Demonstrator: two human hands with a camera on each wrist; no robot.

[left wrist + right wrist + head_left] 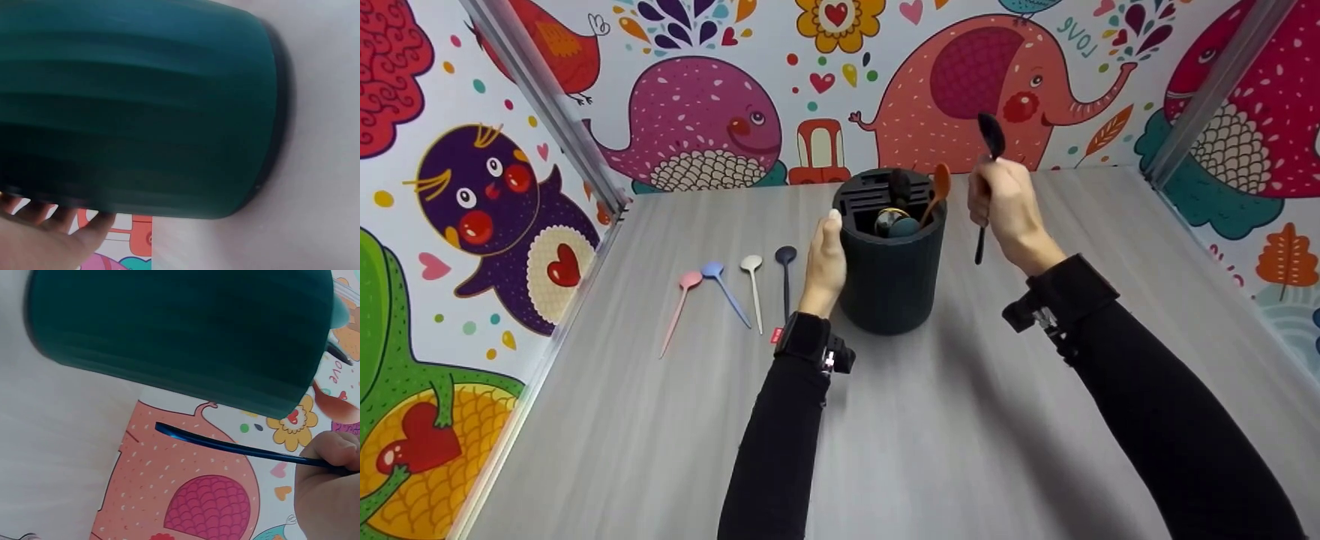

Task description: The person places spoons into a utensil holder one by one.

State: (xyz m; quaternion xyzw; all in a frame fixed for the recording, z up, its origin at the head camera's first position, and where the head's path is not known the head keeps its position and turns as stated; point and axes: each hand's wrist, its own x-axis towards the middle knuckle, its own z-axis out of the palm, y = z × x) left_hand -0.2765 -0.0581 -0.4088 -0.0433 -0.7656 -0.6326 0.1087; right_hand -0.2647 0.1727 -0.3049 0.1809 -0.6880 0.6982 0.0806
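Observation:
A dark green ribbed utensil holder (889, 281) stands upright with a slotted top. My left hand (823, 262) holds its left side, thumb near the rim; in the left wrist view the fingers (95, 225) reach behind the holder, tips hidden. To the right of the holder, my right hand (1009, 206) grips a black spoon (991, 135) by its handle, bowl up. The lower handle end (214, 443) sticks out below the fist. An orange spoon (941, 182) leans out of the holder beside a black utensil (898, 187) and some round-ended pieces (896, 223).
Left of the holder lie a pink spoon (688, 281), a blue spoon (714, 271), a white spoon (751, 264) and a dark spoon (786, 256). A small red tag (777, 335) shows by the left wrist. Cartoon-printed walls (825, 97) enclose the grey table (930, 450) at the back and sides.

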